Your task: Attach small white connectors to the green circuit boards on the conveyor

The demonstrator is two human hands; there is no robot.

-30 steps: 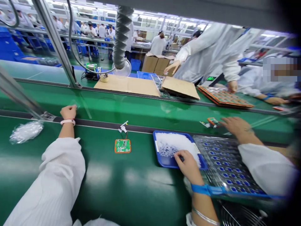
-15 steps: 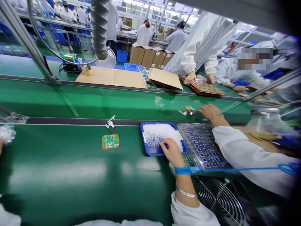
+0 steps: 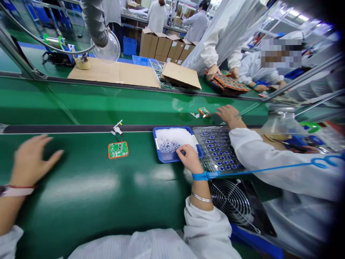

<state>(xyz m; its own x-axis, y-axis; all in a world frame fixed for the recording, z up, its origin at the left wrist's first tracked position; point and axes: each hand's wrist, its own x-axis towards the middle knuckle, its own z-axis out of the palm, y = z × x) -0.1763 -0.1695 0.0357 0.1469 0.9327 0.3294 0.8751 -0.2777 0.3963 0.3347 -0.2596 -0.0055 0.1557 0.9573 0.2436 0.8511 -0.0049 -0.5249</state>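
Observation:
My left hand is over the left part of the green work surface, fingers stretched and thumb spread, holding nothing. My right hand is at the front right of a blue tray, its fingertips pinched together. A small dark spot shows at the fingers; what they hold, if anything, is unclear. White pellet-like small parts heap up in the tray, thinning toward the front. Between my hands lies a green circuit board in an orange frame, wired to a small white part.
Right of the tray lies a clear plastic tray of blue pieces. A co-worker's hand reaches over the belt near another orange-framed board. A blue cord runs from my right wrist above a fan.
My left hand has come in from the left edge, open; the crumpled clear plastic there is out of view. My right hand stays at the tray. The view has shifted.

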